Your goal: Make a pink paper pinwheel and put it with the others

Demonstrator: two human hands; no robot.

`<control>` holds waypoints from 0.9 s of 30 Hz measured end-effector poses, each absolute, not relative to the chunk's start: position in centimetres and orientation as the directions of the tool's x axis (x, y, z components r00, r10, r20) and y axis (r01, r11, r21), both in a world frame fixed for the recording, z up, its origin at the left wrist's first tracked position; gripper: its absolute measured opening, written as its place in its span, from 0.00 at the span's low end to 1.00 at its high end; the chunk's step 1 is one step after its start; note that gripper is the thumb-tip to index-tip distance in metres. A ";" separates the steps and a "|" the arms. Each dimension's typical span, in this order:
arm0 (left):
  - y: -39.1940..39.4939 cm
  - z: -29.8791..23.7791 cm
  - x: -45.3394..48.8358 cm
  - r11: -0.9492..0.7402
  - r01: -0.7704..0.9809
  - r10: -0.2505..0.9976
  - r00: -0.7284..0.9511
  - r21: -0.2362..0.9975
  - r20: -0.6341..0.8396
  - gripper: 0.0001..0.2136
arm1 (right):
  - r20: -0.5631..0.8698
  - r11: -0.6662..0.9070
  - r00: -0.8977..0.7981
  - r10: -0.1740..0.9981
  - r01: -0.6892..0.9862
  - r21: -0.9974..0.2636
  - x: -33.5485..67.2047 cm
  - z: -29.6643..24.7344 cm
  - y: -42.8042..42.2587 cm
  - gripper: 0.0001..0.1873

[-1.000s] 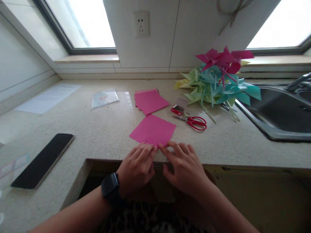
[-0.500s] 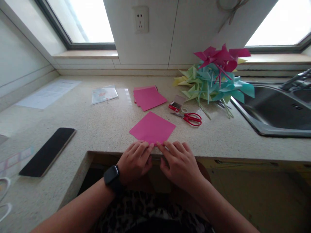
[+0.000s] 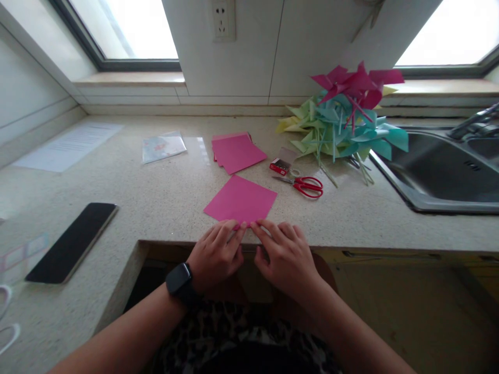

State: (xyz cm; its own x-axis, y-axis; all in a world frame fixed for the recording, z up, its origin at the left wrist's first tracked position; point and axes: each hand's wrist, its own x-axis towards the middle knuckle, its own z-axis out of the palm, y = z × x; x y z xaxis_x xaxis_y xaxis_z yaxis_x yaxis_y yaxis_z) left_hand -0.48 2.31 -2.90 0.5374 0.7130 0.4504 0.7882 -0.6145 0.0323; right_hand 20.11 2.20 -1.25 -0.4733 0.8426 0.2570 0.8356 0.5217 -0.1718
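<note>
Head view: a square sheet of plain pink paper (image 3: 240, 200) is laid flat on the speckled, pale stone countertop (image 3: 163, 208), set cornerwise so that its near corner is directed at the counter's front edge. That corner is covered by the fingertips of both bare hands, so whether it is folded cannot be told.

By the left hand (image 3: 218, 249), the paper is pressed from above with bent fingers held close together; the thumb is kept lower, apart from the index fingertip, and nothing is seen to be clasped. By the right hand (image 3: 284, 252), the paper is likewise pressed, with the index finger stretched toward the left fingertips and the thumb spread well away; the palm is left unclosed. The two index fingertips are placed just beside each other. A black, square-faced watch (image 3: 179, 280) is worn on the left wrist.

Beyond the sheet, a small pile of pink paper squares (image 3: 239, 153) is placed. To its right, metal scissors with red looped handles (image 3: 299, 184) are laid near a small red box (image 3: 279, 166).
</note>
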 end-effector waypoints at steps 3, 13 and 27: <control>2.3 -2.8 -0.4 -0.608 0.793 0.724 0.534 0.038 0.437 0.21 | 0.256 0.527 -0.479 0.840 0.831 -0.177 20.1 -1.2 2.3 0.25; 2.7 -2.6 -0.5 -0.649 0.758 0.711 0.572 0.069 0.408 0.23 | 0.230 0.546 -0.506 0.832 0.820 -0.172 20.6 -0.9 2.9 0.25; 3.4 -1.8 -0.9 -0.640 0.762 0.742 0.577 0.101 0.341 0.26 | 0.194 0.623 -0.594 0.781 0.764 -0.169 21.7 0.2 4.6 0.28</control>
State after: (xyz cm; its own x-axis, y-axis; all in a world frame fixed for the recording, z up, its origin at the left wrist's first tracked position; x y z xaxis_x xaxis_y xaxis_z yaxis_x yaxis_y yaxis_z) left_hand -0.91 3.36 -1.75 0.5774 0.7417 0.3413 0.7620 -0.6397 0.1009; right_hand 21.69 4.57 0.16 -0.5939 0.7807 0.1944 0.7636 0.6231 -0.1692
